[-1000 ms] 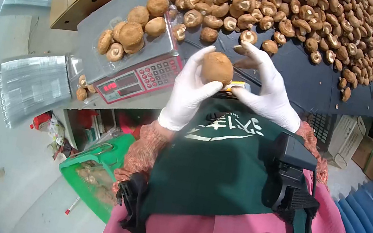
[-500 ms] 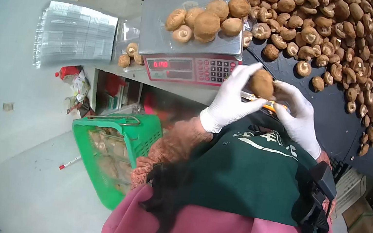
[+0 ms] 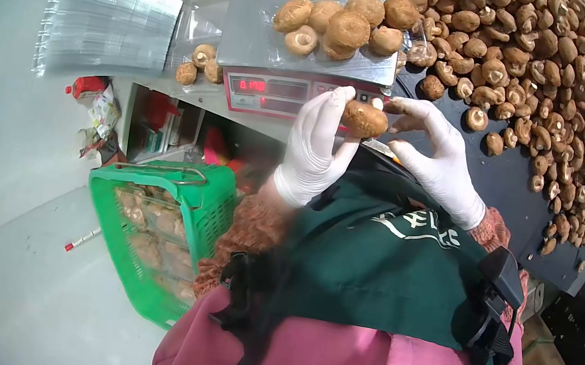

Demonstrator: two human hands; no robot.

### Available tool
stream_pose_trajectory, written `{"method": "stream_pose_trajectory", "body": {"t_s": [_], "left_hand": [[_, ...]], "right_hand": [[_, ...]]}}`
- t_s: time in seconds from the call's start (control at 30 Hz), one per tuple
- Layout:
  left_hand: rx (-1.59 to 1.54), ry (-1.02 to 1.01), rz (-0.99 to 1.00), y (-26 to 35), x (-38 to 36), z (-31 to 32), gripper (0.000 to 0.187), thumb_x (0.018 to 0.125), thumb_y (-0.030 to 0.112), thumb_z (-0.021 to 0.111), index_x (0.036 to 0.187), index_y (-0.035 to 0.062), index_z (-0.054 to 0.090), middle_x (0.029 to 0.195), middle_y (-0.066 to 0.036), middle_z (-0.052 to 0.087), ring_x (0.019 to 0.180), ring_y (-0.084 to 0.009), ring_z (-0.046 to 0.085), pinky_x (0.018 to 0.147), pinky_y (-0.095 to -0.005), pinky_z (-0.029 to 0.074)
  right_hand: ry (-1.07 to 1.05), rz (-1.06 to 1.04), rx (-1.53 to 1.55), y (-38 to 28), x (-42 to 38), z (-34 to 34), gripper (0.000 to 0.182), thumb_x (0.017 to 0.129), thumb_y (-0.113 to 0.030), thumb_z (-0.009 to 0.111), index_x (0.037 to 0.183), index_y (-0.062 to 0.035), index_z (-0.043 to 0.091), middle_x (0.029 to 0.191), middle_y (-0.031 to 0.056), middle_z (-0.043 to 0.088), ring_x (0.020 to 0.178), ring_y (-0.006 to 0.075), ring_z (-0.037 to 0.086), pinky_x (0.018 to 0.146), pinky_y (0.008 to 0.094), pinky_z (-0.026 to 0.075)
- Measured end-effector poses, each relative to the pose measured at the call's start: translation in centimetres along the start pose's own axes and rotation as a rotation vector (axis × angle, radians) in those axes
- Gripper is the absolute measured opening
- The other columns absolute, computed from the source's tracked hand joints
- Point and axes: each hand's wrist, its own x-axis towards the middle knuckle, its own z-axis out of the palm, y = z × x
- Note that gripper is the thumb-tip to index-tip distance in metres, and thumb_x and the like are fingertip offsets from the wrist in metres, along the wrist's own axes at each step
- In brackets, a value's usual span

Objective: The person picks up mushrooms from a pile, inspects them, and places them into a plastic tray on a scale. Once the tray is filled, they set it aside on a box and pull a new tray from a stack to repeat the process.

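Note:
White-gloved, my left hand (image 3: 317,144) grips a brown mushroom (image 3: 365,120) between thumb and fingers, just in front of the scale. My right hand (image 3: 433,153), gloved too, is beside that mushroom with thumb and fingers apart and nothing between them. Several mushrooms (image 3: 349,29) lie on the metal plate of the scale (image 3: 255,37). The scale's red-lit display (image 3: 252,86) is left of my hands. Part of the keypad is hidden behind my left hand.
A large pile of mushrooms (image 3: 532,91) covers the dark table (image 3: 489,188) at right. Left of the scale are a few mushrooms (image 3: 204,55) on plastic and a stack of clear trays (image 3: 110,21). A green basket (image 3: 210,211) with packed mushrooms stands below left.
My left hand has moved left with the mushroom, which is now tilted differently. My right hand has come away from the mushroom and opened. The whole view has shifted slightly.

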Motion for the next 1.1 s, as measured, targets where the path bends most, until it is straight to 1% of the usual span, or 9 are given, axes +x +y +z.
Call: {"method": "stream_pose_trajectory", "body": {"t_s": [0.07,0.2,0.3,0.33,0.47,0.57,0.73,0.93,1.1], "left_hand": [[-0.019,-0.012,0.02,-0.1,0.0,0.1,0.1,0.065,-0.007,0.078,0.151,-0.0035,0.027,0.134,-0.022,0.056,0.117,-0.0374,0.057,0.102,-0.0435,0.046],[-0.103,-0.001,-0.119,0.0,-0.5,0.0,0.094,0.066,-0.01,0.074,0.149,-0.001,0.031,0.136,-0.022,0.054,0.123,-0.0351,0.056,0.105,-0.0416,0.046],[-0.258,0.049,-0.206,0.1,-0.5,0.3,0.087,0.068,-0.011,0.072,0.147,0.0009,0.037,0.138,-0.02,0.053,0.126,-0.0331,0.055,0.107,-0.0399,0.046],[-0.198,-0.021,-0.205,0.3,0.1,-0.4,0.079,0.073,-0.012,0.07,0.145,0.0024,0.04,0.142,-0.019,0.049,0.131,-0.0298,0.051,0.109,-0.0402,0.044],[-1.021,-0.03,-0.643,1.2,0.4,0.3,0.075,0.079,-0.007,0.07,0.147,-0.0001,0.037,0.146,-0.016,0.044,0.138,-0.0252,0.042,0.115,-0.0414,0.036],[-1.324,0.01,-0.775,1.2,0.7,0.1,0.066,0.084,-0.005,0.07,0.143,0.0006,0.041,0.141,-0.014,0.047,0.138,-0.025,0.042,0.114,-0.0391,0.038],[-1.42,0.016,-0.938,1.3,1.0,0.2,0.057,0.088,0.002,0.063,0.14,-0.0002,0.041,0.14,-0.017,0.049,0.13,-0.0251,0.049,0.113,-0.0407,0.037],[-1.639,0.105,-1.066,0.2,0.1,0.3,0.041,0.092,0.001,0.053,0.132,0.0013,0.045,0.134,-0.014,0.053,0.123,-0.0238,0.054,0.108,-0.0423,0.043],[-1.655,0.187,-1.056,0.1,0.5,-0.2,0.031,0.101,0.008,0.048,0.131,0.0017,0.046,0.133,-0.015,0.054,0.123,-0.025,0.056,0.107,-0.0451,0.046]], "right_hand": [[-0.033,-0.046,-0.013,-0.4,0.6,0.2,0.043,0.083,-0.006,0.073,0.124,-0.0028,0.06,0.112,0.008,0.065,0.096,0.0155,0.065,0.088,0.0292,0.052],[0.009,-0.004,0.067,-0.4,0.9,1.0,0.034,0.083,-0.005,0.074,0.114,-0.0013,0.062,0.109,0.0072,0.065,0.097,0.0147,0.064,0.087,0.0297,0.052],[0.046,-0.149,-0.045,0.2,0.8,1.2,0.032,0.081,-0.003,0.074,0.111,-0.0023,0.062,0.106,0.0083,0.065,0.097,0.0182,0.065,0.087,0.031,0.053],[0.067,-0.186,-0.09,0.3,0.8,1.4,0.033,0.08,-0.001,0.074,0.11,-0.0027,0.062,0.106,0.0089,0.065,0.097,0.0199,0.065,0.086,0.0316,0.053],[0.143,-0.295,-0.219,1.0,0.6,1.6,0.037,0.075,0.003,0.076,0.108,-0.0042,0.063,0.104,0.0108,0.064,0.095,0.0265,0.065,0.085,0.0337,0.053],[0.173,-0.334,-0.258,1.3,0.6,1.6,0.04,0.071,0.004,0.077,0.107,-0.0067,0.062,0.103,0.0104,0.064,0.093,0.0291,0.064,0.082,0.0351,0.053],[0.161,-0.337,-0.281,1.5,0.5,2.1,0.04,0.072,0.004,0.076,0.107,-0.009,0.061,0.104,0.0099,0.064,0.092,0.0289,0.064,0.079,0.0358,0.053],[0.129,-0.28,-0.181,1.4,0.7,2.3,0.037,0.077,0.005,0.071,0.111,-0.0068,0.061,0.104,0.01,0.064,0.093,0.0271,0.064,0.081,0.0326,0.053],[0.135,-0.197,-0.131,1.0,1.1,2.4,0.04,0.081,0.006,0.068,0.119,-0.0035,0.06,0.105,0.01,0.064,0.095,0.0221,0.065,0.085,0.0308,0.053]]}}
